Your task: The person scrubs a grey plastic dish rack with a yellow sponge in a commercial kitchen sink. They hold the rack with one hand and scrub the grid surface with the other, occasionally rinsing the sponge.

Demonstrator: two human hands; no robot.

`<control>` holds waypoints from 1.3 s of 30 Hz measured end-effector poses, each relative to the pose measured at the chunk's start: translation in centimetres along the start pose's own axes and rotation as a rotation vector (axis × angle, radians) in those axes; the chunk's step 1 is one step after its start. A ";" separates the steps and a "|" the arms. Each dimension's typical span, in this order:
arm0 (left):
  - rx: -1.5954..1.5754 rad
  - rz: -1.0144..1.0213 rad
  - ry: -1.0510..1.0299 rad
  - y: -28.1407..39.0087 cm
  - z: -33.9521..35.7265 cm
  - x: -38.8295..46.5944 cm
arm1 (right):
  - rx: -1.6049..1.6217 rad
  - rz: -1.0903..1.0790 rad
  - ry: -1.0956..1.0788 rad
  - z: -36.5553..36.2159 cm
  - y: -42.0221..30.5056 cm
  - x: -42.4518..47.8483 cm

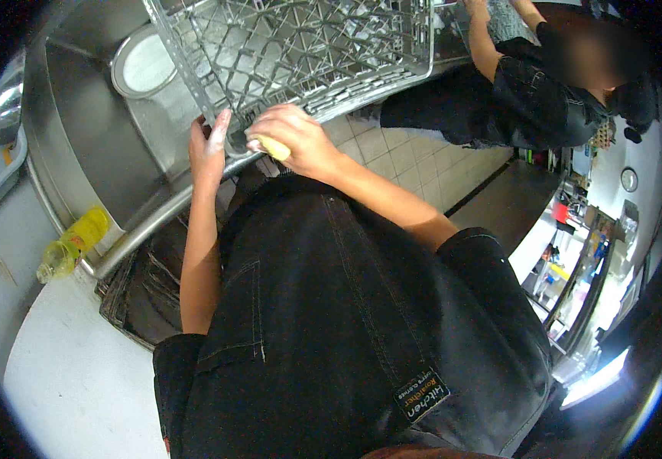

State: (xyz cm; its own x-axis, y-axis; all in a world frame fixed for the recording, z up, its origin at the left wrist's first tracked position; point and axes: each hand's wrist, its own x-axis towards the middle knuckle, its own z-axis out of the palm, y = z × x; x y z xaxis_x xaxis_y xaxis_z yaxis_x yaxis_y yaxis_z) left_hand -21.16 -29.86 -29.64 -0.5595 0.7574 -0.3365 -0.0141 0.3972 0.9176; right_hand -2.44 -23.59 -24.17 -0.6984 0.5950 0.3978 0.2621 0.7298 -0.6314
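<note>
A grey plastic lattice dish rack [302, 57] is tilted over the front of a stainless steel sink. My left hand [210, 143] grips its near left corner, with white suds on the thumb. My right hand [296, 135] is shut on a yellow sponge [273, 147] and presses it to the rack's near edge, just right of my left hand. The fingertips of my right hand carry foam too. Behind the rack's left side, a round metal basin [144, 63] with whitish, cloudy contents stands in the sink, partly covered by the rack.
A yellow-tinted plastic bottle [73, 244] lies at the sink's left corner, by the rounded steel rim [142, 232]. Folded dark material [142, 292] sits under the rim. To the right, a co-worker in black [520, 97] handles another rack. A dark counter [503, 192] stands beyond the tiled floor [400, 160].
</note>
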 end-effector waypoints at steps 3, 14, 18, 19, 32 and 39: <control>0.048 -0.025 -0.061 0.8 -0.1 -0.3 | -0.167 0.006 0.216 -4.4 0.7 -0.7; 0.148 0.033 0.092 2.2 2.4 -2.6 | -0.500 0.374 0.134 -17.7 12.9 -7.8; 0.261 0.015 0.131 0.5 3.4 -1.3 | -0.238 0.346 0.002 -11.7 7.9 -6.5; 0.290 0.013 0.139 1.7 3.9 -1.5 | -0.191 0.237 -0.067 -11.2 8.0 -6.1; 0.255 -0.078 0.135 3.1 7.0 -3.2 | -0.694 0.244 0.132 -27.4 16.7 -7.8; 0.192 0.002 0.088 -1.1 7.1 -1.4 | -0.553 0.134 0.203 -29.5 19.8 -8.2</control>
State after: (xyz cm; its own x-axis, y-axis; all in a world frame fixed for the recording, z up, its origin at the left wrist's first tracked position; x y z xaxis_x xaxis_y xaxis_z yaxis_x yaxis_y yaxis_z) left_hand -14.49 -27.70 -31.64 -0.6301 0.7132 -0.3071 0.1408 0.4939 0.8581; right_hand 28.12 -4.08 -20.32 -0.5086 0.7063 0.4924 0.6843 0.6787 -0.2668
